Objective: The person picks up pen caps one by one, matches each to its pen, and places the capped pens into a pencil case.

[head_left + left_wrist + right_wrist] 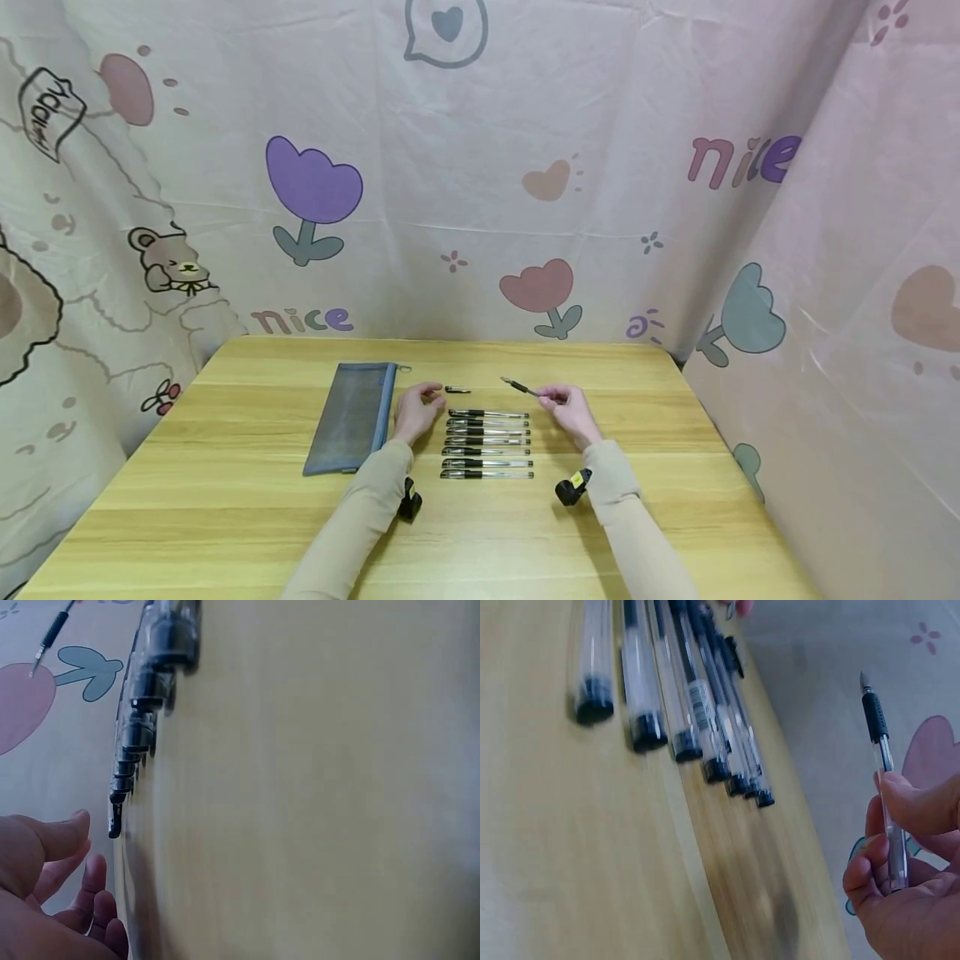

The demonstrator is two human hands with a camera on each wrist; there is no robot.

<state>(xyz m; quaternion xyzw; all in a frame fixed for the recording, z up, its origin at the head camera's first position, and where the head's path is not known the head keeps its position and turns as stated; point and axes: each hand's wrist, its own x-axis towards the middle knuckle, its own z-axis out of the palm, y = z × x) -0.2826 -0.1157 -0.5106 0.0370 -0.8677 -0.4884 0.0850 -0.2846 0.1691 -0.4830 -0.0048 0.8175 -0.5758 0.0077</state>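
Note:
My right hand (pixel 570 410) pinches an uncapped gel pen (pixel 519 386) between thumb and fingers, above the table. The pen's bare tip and black grip (pixel 875 718) point away from the hand in the right wrist view. Beside a loose black pen cap (pixel 457 389) on the table, my left hand (pixel 417 410) hovers with its fingers loosely bent and nothing in them. A gap shows between its thumb (pixel 67 834) and fingers in the left wrist view. Between the two hands, several capped gel pens (pixel 487 452) lie side by side in a column, their caps to the left.
A grey-blue mesh zip pouch (pixel 348 421) lies flat to the left, partly beside the left forearm. The wooden table (pixel 225 500) ends at a patterned cloth (pixel 450 208) that hangs behind and along both sides. Black wrist cameras (pixel 573 487) sit by both cuffs.

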